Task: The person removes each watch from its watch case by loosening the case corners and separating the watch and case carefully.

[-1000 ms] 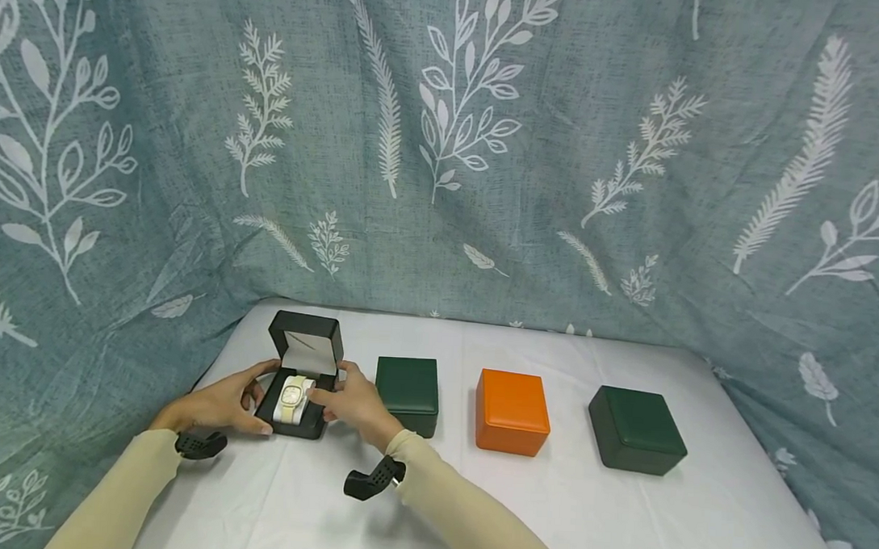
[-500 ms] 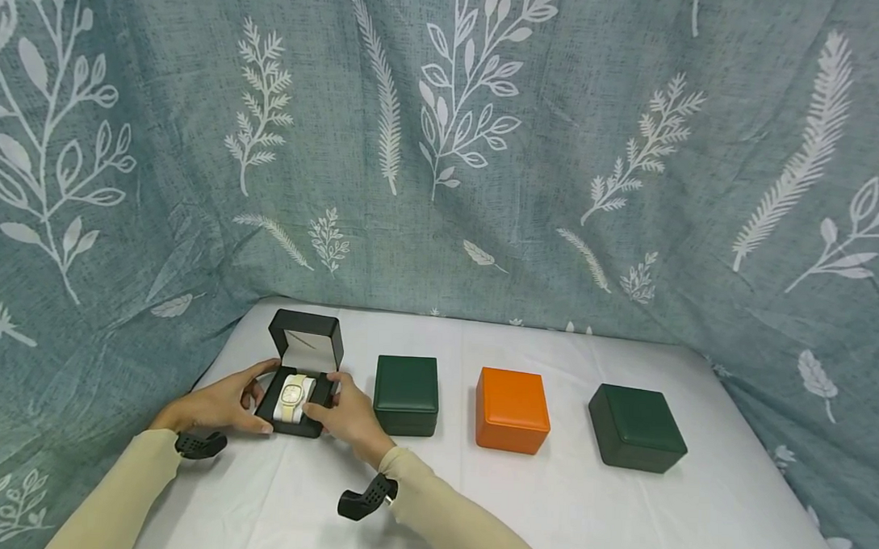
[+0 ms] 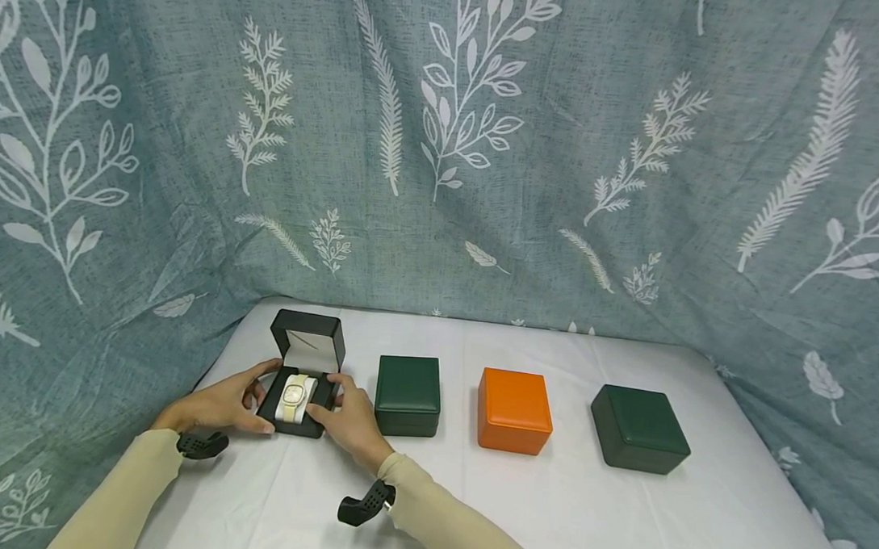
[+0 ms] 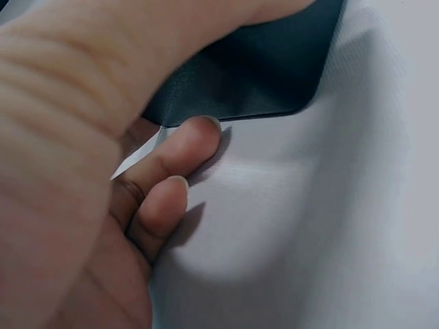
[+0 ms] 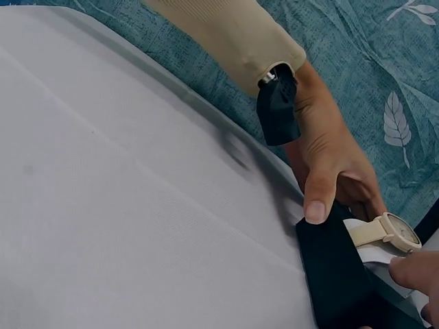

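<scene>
Your right hand has slid a little lower along the open black box, its fingers curled on the right side. Your left hand still holds the left side. The watch sits inside, not yet lifted.

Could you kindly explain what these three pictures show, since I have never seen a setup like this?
No machine here: a person wears three cameras. The wide picture comes from the head; the close-ups come from black cameras strapped to each wrist. On the white table stand four small boxes in a row. The left hand and right hand grip the sides of the open black box, which holds a cream wristwatch. Beside it sit a closed green box, an orange box and a darker green box. A leaf-patterned cloth hangs behind.
</scene>
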Demonstrator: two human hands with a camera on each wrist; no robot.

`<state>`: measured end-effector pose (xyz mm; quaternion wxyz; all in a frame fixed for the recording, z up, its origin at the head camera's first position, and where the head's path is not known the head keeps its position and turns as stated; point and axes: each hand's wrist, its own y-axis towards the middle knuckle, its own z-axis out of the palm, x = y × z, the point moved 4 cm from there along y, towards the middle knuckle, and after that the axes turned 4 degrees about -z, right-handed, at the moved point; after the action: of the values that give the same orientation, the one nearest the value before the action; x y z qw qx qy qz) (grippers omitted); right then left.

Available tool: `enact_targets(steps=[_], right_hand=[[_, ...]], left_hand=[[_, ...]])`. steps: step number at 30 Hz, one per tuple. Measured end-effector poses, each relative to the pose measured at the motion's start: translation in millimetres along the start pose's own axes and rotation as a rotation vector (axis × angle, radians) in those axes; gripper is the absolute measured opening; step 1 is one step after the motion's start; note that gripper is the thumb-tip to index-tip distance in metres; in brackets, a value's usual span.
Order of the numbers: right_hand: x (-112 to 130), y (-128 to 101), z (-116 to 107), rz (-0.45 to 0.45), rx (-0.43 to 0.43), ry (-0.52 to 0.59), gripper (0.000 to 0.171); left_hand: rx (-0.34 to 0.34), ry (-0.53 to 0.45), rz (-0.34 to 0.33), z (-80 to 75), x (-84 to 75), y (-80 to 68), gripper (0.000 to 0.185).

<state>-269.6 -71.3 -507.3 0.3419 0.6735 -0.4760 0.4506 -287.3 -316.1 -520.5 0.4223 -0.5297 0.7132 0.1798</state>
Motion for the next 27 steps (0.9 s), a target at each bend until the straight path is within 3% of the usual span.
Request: enact_targets(steps=[11, 27], right_hand=[[-3.8, 3.9, 1.3, 0.014, -0.005, 0.05, 0.061], [-7.2, 5.2, 1.8, 0.049, 0.005, 0.132, 0.077]], left_hand=[[0.007, -0.001, 0.001, -1.7, -0.4, 0.4, 0.118], [0.012, -0.016, 0.005, -1.7, -1.8, 0.5, 0.118]])
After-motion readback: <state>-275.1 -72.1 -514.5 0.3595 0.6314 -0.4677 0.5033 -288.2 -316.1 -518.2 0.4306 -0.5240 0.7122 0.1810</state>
